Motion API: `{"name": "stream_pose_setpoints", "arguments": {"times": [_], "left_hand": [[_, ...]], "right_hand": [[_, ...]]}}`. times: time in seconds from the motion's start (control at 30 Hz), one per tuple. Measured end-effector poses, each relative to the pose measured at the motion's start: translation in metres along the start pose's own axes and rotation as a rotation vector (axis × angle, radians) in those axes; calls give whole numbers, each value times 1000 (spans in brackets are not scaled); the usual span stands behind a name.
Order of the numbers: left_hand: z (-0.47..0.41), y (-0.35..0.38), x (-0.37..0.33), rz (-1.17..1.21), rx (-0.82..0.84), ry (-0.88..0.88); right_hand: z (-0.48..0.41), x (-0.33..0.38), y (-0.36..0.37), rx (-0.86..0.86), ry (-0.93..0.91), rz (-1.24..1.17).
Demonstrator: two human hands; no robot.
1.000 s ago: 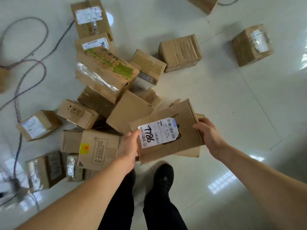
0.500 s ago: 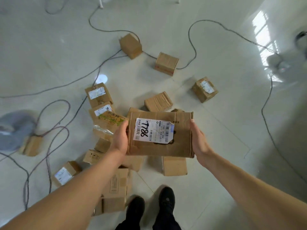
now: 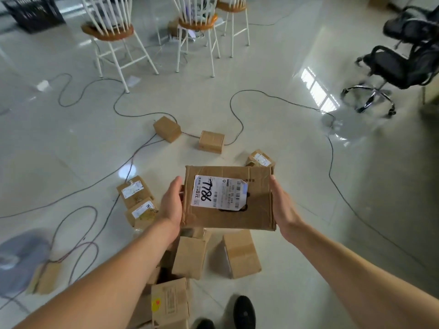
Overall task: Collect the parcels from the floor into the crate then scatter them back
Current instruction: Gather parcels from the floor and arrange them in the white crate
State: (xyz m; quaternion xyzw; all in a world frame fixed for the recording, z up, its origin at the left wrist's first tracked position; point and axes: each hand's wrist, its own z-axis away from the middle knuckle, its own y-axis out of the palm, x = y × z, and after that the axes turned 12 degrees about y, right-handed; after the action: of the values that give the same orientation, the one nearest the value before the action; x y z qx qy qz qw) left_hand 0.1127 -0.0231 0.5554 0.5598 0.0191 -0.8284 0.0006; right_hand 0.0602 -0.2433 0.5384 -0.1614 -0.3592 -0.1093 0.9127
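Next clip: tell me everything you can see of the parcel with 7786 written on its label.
The parcel is a flat brown cardboard box, creased and worn. A white shipping label with barcodes and a handwritten black 7786 sits on its upper face; dark marker shows under the label's edge. It is held roughly level in the air above other boxes on the floor. The left hand holds its left side, the right hand its right side; nothing else touches it.
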Motion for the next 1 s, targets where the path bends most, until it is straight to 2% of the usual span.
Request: {"name": "stream_pose_setpoints", "arguments": {"times": [0.37,0.63,1.0], "left_hand": [[61,37,-63,-54,243,131],[124,99,-86,-58,418,183],[268,208,-77,-50,679,223]], "right_hand": [[91,2,-66,-146,-112,-146],[160,-20,-145,-319,-178,-236],[282,-110,-286,-603,-196,-324]]}}
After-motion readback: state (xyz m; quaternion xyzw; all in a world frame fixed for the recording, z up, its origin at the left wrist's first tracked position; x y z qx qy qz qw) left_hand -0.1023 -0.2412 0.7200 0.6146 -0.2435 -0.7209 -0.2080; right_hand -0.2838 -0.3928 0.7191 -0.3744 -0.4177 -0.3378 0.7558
